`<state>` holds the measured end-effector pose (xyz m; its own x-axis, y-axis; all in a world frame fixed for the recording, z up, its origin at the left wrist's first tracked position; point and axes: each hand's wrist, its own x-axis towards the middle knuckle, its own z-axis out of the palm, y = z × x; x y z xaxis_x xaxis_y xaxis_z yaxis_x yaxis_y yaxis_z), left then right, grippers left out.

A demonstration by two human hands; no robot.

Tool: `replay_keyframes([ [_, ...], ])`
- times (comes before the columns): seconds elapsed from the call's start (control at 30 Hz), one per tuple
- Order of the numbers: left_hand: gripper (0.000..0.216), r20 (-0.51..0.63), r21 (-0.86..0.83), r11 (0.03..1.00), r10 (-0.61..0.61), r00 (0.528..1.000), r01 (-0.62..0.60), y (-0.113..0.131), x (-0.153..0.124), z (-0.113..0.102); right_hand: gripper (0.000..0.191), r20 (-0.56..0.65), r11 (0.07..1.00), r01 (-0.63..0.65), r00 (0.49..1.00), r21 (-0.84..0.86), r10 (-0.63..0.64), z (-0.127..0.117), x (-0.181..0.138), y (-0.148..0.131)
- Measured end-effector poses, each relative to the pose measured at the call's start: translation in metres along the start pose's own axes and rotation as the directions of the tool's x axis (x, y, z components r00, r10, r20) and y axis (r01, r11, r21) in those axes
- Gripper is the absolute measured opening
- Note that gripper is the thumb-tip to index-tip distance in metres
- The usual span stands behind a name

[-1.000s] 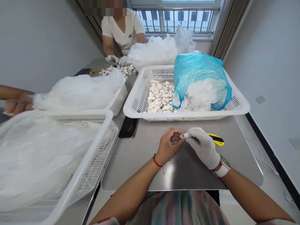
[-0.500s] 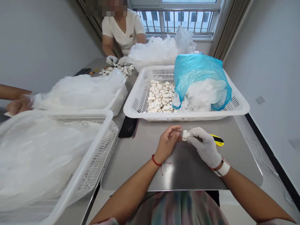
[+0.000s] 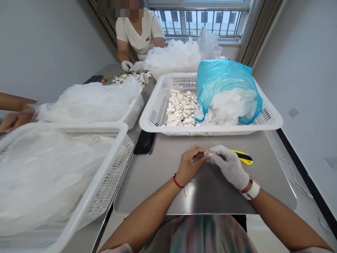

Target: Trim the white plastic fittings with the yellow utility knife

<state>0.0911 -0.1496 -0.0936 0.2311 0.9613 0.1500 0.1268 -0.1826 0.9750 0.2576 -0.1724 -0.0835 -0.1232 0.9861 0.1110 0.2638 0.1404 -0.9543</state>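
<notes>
My right hand (image 3: 230,165), in a white glove, pinches a short white plastic tube (image 3: 207,153) at its tip. My bare left hand (image 3: 190,163) curls closed against the tube's other end, fingertips touching it. Both hands hover just above the steel table (image 3: 210,189). A yellow and black utility knife (image 3: 243,157) lies on the table behind my right hand. Straight ahead stands a white basket (image 3: 158,116) holding a heap of the same white tubes (image 3: 181,109) and a blue plastic bag (image 3: 226,88) with white contents.
Two more white baskets (image 3: 110,165) lined with clear plastic stand at my left. A black phone (image 3: 144,142) lies between baskets. A person in a white shirt (image 3: 139,30) works with gloved hands at the far end; another person's hand (image 3: 15,117) shows at the left edge.
The tube turned from side-on to end-on in my right fingers. My left hand closed in around its end. The hands dropped slightly towards the table.
</notes>
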Motion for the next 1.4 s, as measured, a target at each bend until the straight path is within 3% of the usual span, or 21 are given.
replay_keyframes([
  [0.07, 0.015, 0.017, 0.092, 0.985, 0.147, 0.989, -0.148, 0.0, -0.003, 0.001, 0.021, 0.032, 0.989, -0.108, 0.994, 0.106, 0.105, 0.0, 0.001, 0.002],
  [0.13, 0.014, 0.053, 0.116, 0.976, 0.182, 0.982, -0.187, -0.001, -0.005, 0.004, 0.023, 0.045, 0.964, -0.194, 0.981, 0.184, 0.188, 0.0, 0.002, 0.003],
  [0.23, 0.015, 0.067, -0.005, 1.0, 0.009, 0.998, -0.009, -0.004, -0.004, 0.007, 0.024, 0.013, 0.952, -0.222, 0.974, 0.21, 0.224, -0.001, 0.002, 0.003],
  [0.33, 0.024, 0.1, -0.304, 0.91, -0.266, 0.959, 0.284, -0.006, 0.001, 0.007, 0.019, -0.131, 0.989, -0.099, 0.985, 0.112, 0.114, -0.004, 0.001, 0.005],
  [0.43, 0.031, 0.138, -0.541, 0.732, -0.409, 0.902, 0.414, -0.007, 0.005, 0.004, 0.007, -0.249, 0.993, 0.085, 0.963, -0.076, -0.102, -0.005, 0.0, 0.008],
  [0.53, 0.038, 0.191, -0.642, 0.608, -0.463, 0.865, 0.467, -0.006, 0.008, 0.001, 0.014, -0.169, 0.947, 0.208, 0.953, -0.246, -0.254, -0.005, 0.0, 0.009],
  [0.63, 0.039, 0.23, -0.657, 0.563, -0.483, 0.845, 0.501, -0.006, 0.007, 0.002, 0.013, -0.094, 0.921, 0.241, 0.955, -0.306, -0.281, -0.002, -0.001, 0.005],
  [0.77, 0.035, 0.185, -0.583, 0.666, -0.449, 0.874, 0.465, -0.007, 0.005, 0.006, 0.011, -0.105, 0.952, 0.18, 0.972, -0.248, -0.211, 0.0, -0.001, 0.0],
  [0.93, 0.03, 0.08, -0.392, 0.881, -0.254, 0.964, 0.265, -0.009, 0.001, 0.009, 0.019, -0.08, 0.996, -0.083, 0.993, 0.042, 0.086, -0.001, 0.001, 0.002],
  [1.07, 0.019, 0.027, -0.171, 0.985, -0.01, 1.0, 0.015, -0.008, -0.001, 0.008, 0.019, 0.045, 0.909, -0.263, 0.964, 0.322, 0.263, -0.004, 0.004, 0.0],
  [1.2, 0.011, 0.1, -0.055, 0.983, 0.18, 0.979, -0.175, -0.003, -0.004, 0.008, 0.019, 0.071, 0.839, -0.351, 0.932, 0.416, 0.355, -0.005, 0.005, -0.001],
  [1.27, 0.01, 0.125, -0.039, 0.982, 0.186, 0.975, -0.183, -0.002, -0.006, 0.009, 0.022, 0.05, 0.831, -0.357, 0.927, 0.426, 0.373, -0.003, 0.005, 0.0],
  [1.4, 0.018, 0.069, -0.069, 0.997, -0.029, 0.997, 0.034, -0.006, -0.006, 0.008, 0.022, 0.034, 0.837, -0.331, 0.935, 0.436, 0.352, 0.002, 0.005, 0.0],
])
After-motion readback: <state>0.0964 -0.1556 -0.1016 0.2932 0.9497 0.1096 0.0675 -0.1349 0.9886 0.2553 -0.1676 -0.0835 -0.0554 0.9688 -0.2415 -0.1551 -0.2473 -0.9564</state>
